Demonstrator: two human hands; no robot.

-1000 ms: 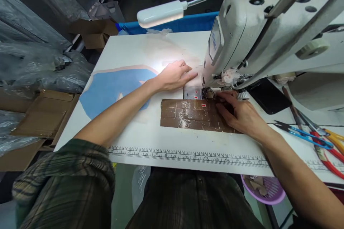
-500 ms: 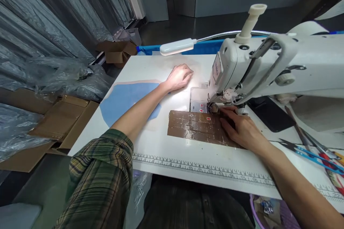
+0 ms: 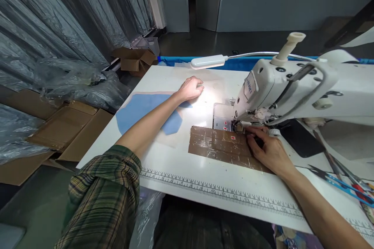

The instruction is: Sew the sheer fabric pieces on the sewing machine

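My left hand [image 3: 190, 88] rests at the far side of the table, fingers bent and a little apart, thumb separate. Under it and my forearm lies a blue fabric piece [image 3: 146, 109] with a pale, sheer layer [image 3: 163, 138] showing around its edges. My right hand [image 3: 267, 149] is at the white sewing machine [image 3: 263, 89], its fingertips beside the presser foot [image 3: 238, 126]. The thumb and index finger are apart; the fingertips are partly hidden. This hand lies over the right part of a brown taped board [image 3: 217, 146] in front of the needle plate [image 3: 220, 122].
A white lamp [image 3: 209, 62] lights the table. Right of my right hand lie a black phone [image 3: 302, 138] and blue-handled snips [image 3: 346, 186]. A printed ruler [image 3: 204, 188] follows the front edge. Cardboard boxes [image 3: 84, 132] and plastic wrap stand at the left.
My left hand has shifted left across the table, its fingers less bunched. My right hand stays by the presser foot. The whole view has tilted slightly, so the machine appears lower and further right.
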